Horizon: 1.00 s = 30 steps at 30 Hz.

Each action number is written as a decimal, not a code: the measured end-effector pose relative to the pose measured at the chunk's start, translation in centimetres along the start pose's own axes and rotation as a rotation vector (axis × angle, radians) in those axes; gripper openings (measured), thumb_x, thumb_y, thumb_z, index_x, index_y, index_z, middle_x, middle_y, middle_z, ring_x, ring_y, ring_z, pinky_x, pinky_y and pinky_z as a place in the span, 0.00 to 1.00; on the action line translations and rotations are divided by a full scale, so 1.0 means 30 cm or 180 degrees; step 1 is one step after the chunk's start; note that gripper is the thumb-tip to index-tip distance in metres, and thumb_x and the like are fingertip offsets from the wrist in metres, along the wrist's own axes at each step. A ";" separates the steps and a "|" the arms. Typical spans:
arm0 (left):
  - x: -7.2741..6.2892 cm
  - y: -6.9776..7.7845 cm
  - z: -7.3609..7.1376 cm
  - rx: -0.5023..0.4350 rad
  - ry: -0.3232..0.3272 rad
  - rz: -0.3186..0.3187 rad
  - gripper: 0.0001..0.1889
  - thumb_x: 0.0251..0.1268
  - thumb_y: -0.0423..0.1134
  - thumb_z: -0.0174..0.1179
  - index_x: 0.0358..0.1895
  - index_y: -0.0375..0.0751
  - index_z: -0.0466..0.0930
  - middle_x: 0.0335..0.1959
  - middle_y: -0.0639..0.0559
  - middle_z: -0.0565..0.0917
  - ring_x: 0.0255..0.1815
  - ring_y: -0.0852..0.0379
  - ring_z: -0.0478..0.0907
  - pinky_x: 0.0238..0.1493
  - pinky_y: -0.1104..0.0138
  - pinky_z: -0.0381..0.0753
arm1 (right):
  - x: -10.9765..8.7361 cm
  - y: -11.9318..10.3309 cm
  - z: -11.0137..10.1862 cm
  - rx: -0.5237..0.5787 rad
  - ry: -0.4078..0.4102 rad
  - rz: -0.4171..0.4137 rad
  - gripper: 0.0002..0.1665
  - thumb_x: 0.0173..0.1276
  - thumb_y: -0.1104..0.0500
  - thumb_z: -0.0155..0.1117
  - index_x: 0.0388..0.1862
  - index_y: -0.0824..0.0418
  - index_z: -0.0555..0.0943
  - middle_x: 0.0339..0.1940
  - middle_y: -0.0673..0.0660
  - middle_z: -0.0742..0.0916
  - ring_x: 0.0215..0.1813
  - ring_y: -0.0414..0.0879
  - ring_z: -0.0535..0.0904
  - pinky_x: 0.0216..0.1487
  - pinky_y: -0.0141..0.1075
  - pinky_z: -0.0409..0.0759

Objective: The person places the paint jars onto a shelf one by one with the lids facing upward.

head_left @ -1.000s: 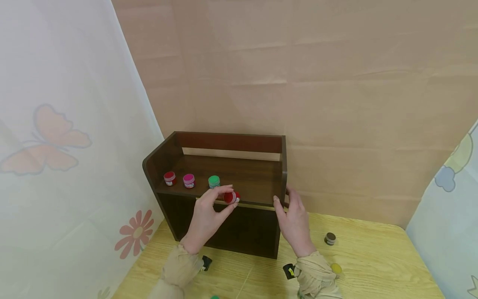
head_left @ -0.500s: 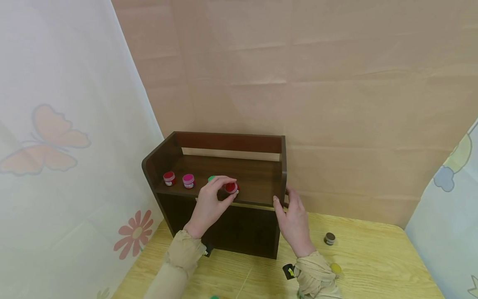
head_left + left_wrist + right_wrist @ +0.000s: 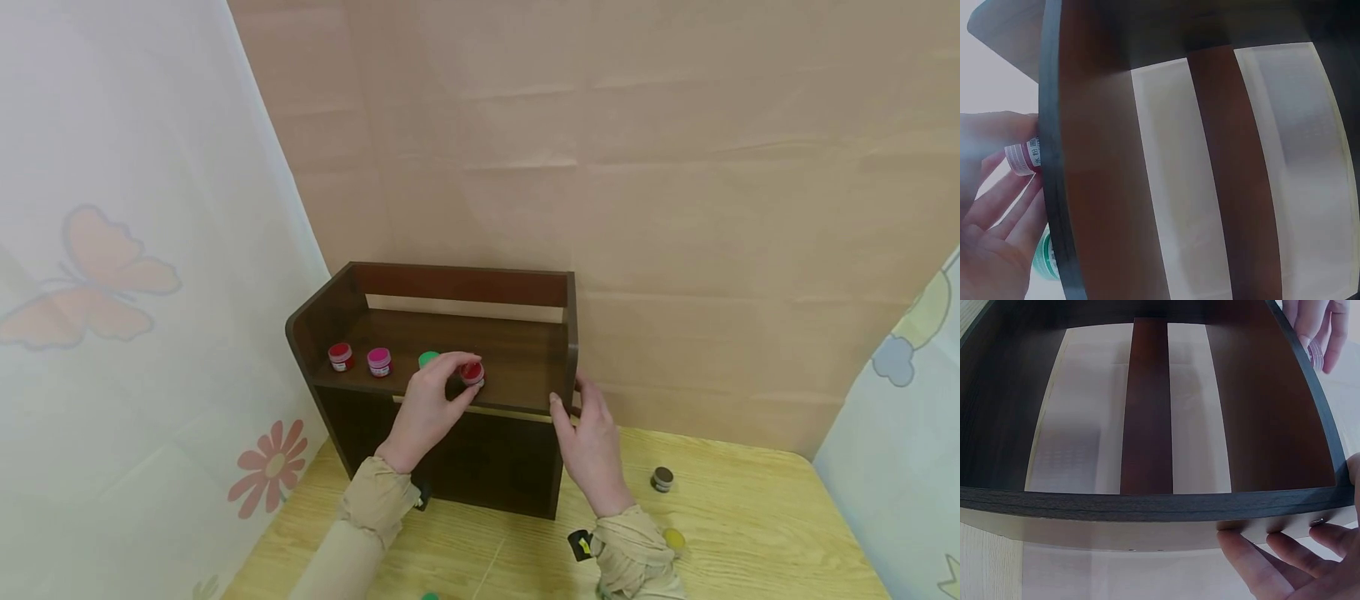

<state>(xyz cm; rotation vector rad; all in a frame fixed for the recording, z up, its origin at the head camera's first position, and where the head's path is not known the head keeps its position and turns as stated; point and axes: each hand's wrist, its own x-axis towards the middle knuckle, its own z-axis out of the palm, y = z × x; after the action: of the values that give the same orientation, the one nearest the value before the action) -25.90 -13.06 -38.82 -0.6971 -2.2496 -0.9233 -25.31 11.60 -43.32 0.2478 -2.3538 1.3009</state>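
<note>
My left hand pinches a small red paint jar between thumb and fingers at the front of the top board of a dark brown shelf unit. In the left wrist view the jar's label shows between the fingers. Left of it on the same board stand a green-lidded jar, partly covered by the hand, a magenta one and another red one. My right hand holds the unit's right side panel, thumb at the front edge, fingertips against the outer face.
On the wooden table, right of the unit, sit a dark brown jar and a yellow-lidded jar, partly behind the right sleeve. A green lid shows at the bottom edge. A brown sheet hangs behind.
My left hand has moved the red jar from in front of the board's edge up and back over it, then slightly right; the jar has gone from tilted to nearly upright. The right hand stays put.
</note>
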 end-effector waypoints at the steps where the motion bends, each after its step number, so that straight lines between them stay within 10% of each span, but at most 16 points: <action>1: 0.000 0.000 0.003 0.0018 -0.0006 0.0010 0.23 0.57 0.28 0.75 0.57 0.38 0.82 0.53 0.49 0.84 0.52 0.56 0.81 0.55 0.64 0.79 | 0.000 0.000 0.000 -0.0007 0.0002 -0.0004 0.33 0.80 0.45 0.55 0.73 0.64 0.67 0.64 0.65 0.78 0.56 0.62 0.81 0.49 0.56 0.83; 30: -0.016 0.010 0.023 0.0079 0.0323 0.0074 0.21 0.61 0.33 0.73 0.57 0.39 0.81 0.62 0.43 0.80 0.61 0.52 0.79 0.61 0.59 0.77 | -0.001 -0.005 -0.005 -0.0053 -0.0006 0.0012 0.34 0.80 0.45 0.55 0.73 0.65 0.67 0.65 0.65 0.77 0.59 0.62 0.79 0.52 0.56 0.81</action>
<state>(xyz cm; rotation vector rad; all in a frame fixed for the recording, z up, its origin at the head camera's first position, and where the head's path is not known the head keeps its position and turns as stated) -25.60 -12.47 -39.43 -0.6495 -2.1559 -0.8979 -25.19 11.63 -43.16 0.2398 -2.3667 1.2828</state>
